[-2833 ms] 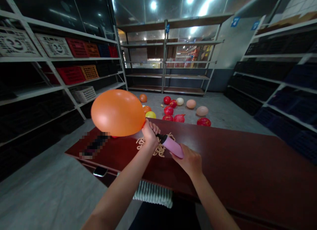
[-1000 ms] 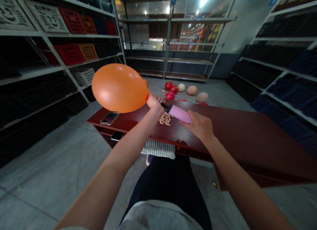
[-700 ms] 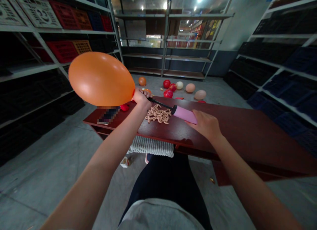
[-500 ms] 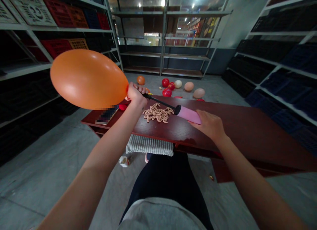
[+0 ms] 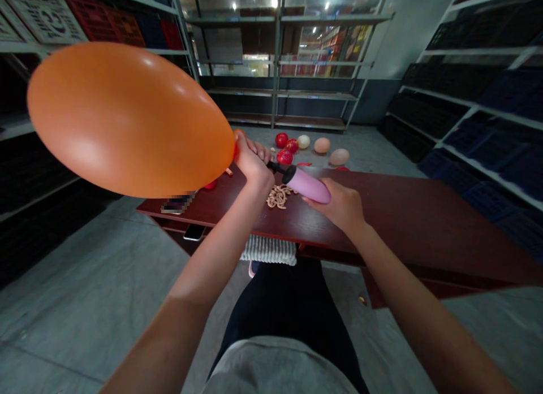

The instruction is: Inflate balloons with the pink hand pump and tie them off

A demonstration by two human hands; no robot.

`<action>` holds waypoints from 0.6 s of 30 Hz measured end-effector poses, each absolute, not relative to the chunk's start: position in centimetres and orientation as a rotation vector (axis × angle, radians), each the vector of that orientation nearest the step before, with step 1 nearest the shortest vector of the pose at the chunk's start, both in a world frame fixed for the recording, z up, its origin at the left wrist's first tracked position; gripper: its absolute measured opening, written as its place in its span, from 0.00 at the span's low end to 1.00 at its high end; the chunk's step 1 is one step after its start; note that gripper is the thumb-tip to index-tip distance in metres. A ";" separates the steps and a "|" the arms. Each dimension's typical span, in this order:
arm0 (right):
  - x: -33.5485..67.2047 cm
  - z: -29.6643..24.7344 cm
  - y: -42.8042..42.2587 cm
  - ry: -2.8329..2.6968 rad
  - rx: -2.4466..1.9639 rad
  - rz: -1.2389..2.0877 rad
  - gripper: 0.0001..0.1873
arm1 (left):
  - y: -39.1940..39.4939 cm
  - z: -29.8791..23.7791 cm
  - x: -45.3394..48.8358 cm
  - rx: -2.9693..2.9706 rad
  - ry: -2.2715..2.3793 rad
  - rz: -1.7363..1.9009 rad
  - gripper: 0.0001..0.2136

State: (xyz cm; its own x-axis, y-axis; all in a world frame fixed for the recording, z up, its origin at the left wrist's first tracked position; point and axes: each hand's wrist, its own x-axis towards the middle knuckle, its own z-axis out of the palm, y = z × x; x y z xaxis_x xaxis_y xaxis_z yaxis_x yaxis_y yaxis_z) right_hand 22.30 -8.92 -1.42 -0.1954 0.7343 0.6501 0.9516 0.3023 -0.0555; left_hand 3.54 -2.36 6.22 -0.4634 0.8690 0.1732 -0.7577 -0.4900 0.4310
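Observation:
A large inflated orange balloon [image 5: 131, 122] fills the upper left, its neck end at my left hand [image 5: 254, 159]. That hand is closed around the balloon's neck and the front end of a hand pump, so the joint between the two is hidden. My right hand [image 5: 341, 204] grips the pump's pink body [image 5: 309, 185] from its far end. Only a short stretch of black shaft [image 5: 278, 167] shows between my left hand and the pink body. Below the pump, a pile of tan curled strips [image 5: 279, 196] lies on the dark red table, partly covered by my left forearm.
The dark red table [image 5: 403, 213] stretches to the right. A pixelated flat object [image 5: 177, 204] lies at its left end, with a phone [image 5: 194, 232] on the shelf below. Small red, white and peach balloons [image 5: 322, 146] rest on the floor beyond. Shelving stands on three sides.
The balloon has grown clearly larger. The pink body has slid toward my left hand, so less black shaft shows. My left hand has shifted right, and my right hand has shifted left.

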 end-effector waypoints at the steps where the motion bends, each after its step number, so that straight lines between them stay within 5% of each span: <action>1: 21.8 -1.2 -9.0 -1.992 -1.493 -0.495 0.29 | -2.7 6.2 4.0 0.453 0.370 2.044 0.27; 18: 24.1 -1.4 -8.9 -2.171 -1.454 -0.813 0.29 | 0.0 4.7 0.9 0.198 0.496 1.846 0.18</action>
State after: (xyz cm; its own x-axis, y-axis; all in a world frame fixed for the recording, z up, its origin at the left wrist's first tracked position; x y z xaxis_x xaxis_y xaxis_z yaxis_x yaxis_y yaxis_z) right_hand 24.05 -8.95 -1.36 -0.3774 0.6918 0.6156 0.9260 0.2890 0.2429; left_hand 0.93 -0.02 4.66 -0.3294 0.9378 -0.1093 -0.8665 -0.2543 0.4295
